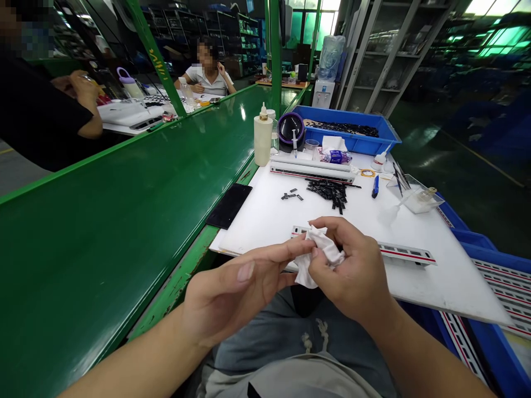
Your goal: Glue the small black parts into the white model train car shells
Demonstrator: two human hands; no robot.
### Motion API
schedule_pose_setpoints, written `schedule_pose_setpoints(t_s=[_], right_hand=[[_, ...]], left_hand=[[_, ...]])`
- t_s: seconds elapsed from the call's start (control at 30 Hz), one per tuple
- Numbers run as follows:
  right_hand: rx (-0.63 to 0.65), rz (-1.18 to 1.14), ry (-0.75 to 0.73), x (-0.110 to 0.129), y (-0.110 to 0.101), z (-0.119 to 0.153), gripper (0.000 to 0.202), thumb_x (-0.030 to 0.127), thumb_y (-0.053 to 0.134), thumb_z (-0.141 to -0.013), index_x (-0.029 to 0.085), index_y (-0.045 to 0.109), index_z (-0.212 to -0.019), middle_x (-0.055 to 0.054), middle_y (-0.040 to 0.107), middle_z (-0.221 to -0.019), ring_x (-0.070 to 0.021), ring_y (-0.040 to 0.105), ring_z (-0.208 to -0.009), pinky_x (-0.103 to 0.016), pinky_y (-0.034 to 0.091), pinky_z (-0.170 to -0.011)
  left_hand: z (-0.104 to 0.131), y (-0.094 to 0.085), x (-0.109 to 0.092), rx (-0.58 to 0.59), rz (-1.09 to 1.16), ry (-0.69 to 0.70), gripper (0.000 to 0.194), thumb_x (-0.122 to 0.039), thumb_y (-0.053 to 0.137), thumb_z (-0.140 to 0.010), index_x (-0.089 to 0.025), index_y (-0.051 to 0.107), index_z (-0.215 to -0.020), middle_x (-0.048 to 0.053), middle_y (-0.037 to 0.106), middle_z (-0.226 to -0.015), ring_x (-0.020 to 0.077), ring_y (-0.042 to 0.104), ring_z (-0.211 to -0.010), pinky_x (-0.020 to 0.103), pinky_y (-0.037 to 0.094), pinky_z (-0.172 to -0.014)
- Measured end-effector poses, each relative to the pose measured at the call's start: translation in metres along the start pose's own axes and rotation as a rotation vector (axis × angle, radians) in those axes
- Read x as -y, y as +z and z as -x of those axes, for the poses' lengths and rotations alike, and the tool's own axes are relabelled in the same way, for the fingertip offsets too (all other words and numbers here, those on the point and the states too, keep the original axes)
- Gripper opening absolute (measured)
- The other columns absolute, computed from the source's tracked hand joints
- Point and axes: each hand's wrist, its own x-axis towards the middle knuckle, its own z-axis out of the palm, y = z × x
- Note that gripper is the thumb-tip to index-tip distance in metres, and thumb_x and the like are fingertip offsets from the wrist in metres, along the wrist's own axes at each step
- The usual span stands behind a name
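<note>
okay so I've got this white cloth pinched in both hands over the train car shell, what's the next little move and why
Probably lower the white cloth onto the train car shell lying just behind it on the white board. The right hand already grips the wad, the left hand only touches its edge with its fingers, and nothing lies between cloth and shell.

Far edge of the white work board [415, 276]: cream plastic squeeze bottle [263, 138], blue plastic bin [348, 130]. Centre: heap of small black plastic strips [329, 192]. Left edge: flat black rectangular pad [229, 205], beside the green conveyor belt [124, 210].
</note>
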Motion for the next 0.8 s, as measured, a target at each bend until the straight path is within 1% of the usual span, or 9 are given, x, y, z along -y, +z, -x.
schedule_pose_setpoints(t_s=[0.07,0.13,0.23,0.3,0.37,0.43,0.5,0.57,0.8], right_hand=[[-0.008,-0.021,0.024,-0.003,-0.002,-0.001,0.033,0.012,0.058,-0.07,0.02,0.063,-0.102,0.006,0.056,-0.063,-0.0102,0.049,-0.05,-0.023,0.041,-0.049],[0.018,-0.11,0.07,-0.007,-0.005,-0.002,0.031,0.014,0.058,-0.073,0.021,0.064,-0.102,0.004,0.059,-0.067,-0.0114,0.053,-0.055,-0.023,0.043,-0.053],[0.089,-0.299,0.128,-0.013,-0.008,0.0,0.027,0.017,0.055,-0.079,0.021,0.066,-0.104,0.001,0.066,-0.078,-0.0135,0.058,-0.065,-0.024,0.046,-0.058],[0.108,-0.366,0.118,-0.015,-0.007,0.003,0.029,0.017,0.054,-0.08,0.021,0.066,-0.106,0.0,0.067,-0.085,-0.0143,0.059,-0.07,-0.025,0.047,-0.062],[0.128,-0.373,0.084,-0.018,-0.005,0.007,0.032,0.016,0.055,-0.08,0.022,0.067,-0.11,-0.002,0.068,-0.089,-0.0156,0.06,-0.074,-0.027,0.048,-0.065],[0.16,-0.353,0.06,-0.019,-0.002,0.01,0.036,0.015,0.058,-0.079,0.023,0.066,-0.113,-0.002,0.066,-0.089,-0.0169,0.059,-0.076,-0.029,0.047,-0.068],[0.192,-0.354,0.058,-0.022,-0.001,0.013,0.037,0.015,0.059,-0.08,0.024,0.066,-0.115,-0.001,0.061,-0.085,-0.0165,0.056,-0.075,-0.029,0.045,-0.067],[0.215,-0.421,0.07,-0.027,-0.001,0.014,0.036,0.017,0.06,-0.082,0.026,0.065,-0.116,0.0,0.055,-0.083,-0.0149,0.052,-0.073,-0.028,0.043,-0.064],[0.285,-0.794,0.208,-0.041,-0.005,0.016,0.024,0.031,0.065,-0.086,0.026,0.07,-0.109,-0.001,0.047,-0.086,-0.013,0.046,-0.074,-0.026,0.04,-0.063]], left_hand=[[0.001,0.001,-0.004,-0.003,-0.057,-0.019,0.062,-0.054,0.059,-0.076,-0.018,0.066,-0.126,0.012,0.054,-0.143,0.0409,0.039,-0.138,0.055,0.036,-0.111],[0.002,0.001,-0.006,-0.077,-0.211,-0.024,0.056,-0.052,0.064,-0.077,-0.021,0.069,-0.123,0.011,0.052,-0.144,0.0393,0.041,-0.137,0.052,0.039,-0.11],[-0.002,0.0,-0.003,-0.363,-0.602,0.049,0.024,-0.04,0.072,-0.079,-0.025,0.078,-0.097,0.008,0.058,-0.138,0.034,0.049,-0.131,0.047,0.038,-0.111],[-0.008,-0.001,0.003,-0.497,-0.708,0.079,0.016,-0.036,0.073,-0.08,-0.023,0.077,-0.089,0.008,0.066,-0.127,0.0304,0.057,-0.121,0.045,0.041,-0.108],[-0.016,-0.002,0.01,-0.473,-0.568,0.021,0.028,-0.038,0.074,-0.079,-0.022,0.073,-0.102,0.009,0.071,-0.114,0.0269,0.064,-0.108,0.041,0.05,-0.096],[-0.022,-0.002,0.017,-0.369,-0.384,-0.079,0.041,-0.041,0.075,-0.078,-0.02,0.068,-0.112,0.008,0.074,-0.1,0.0226,0.067,-0.091,0.034,0.054,-0.081],[-0.026,-0.003,0.022,-0.317,-0.346,-0.136,0.037,-0.042,0.074,-0.078,-0.016,0.071,-0.104,0.006,0.073,-0.087,0.0183,0.065,-0.078,0.029,0.052,-0.072],[-0.026,-0.005,0.024,-0.338,-0.394,-0.138,0.03,-0.041,0.073,-0.08,-0.015,0.073,-0.093,0.003,0.07,-0.079,0.0148,0.061,-0.072,0.025,0.049,-0.066],[-0.021,-0.012,0.019,-0.35,-0.495,-0.17,0.024,-0.039,0.073,-0.081,-0.016,0.072,-0.081,-0.001,0.063,-0.069,0.0099,0.053,-0.062,0.02,0.041,-0.055]])
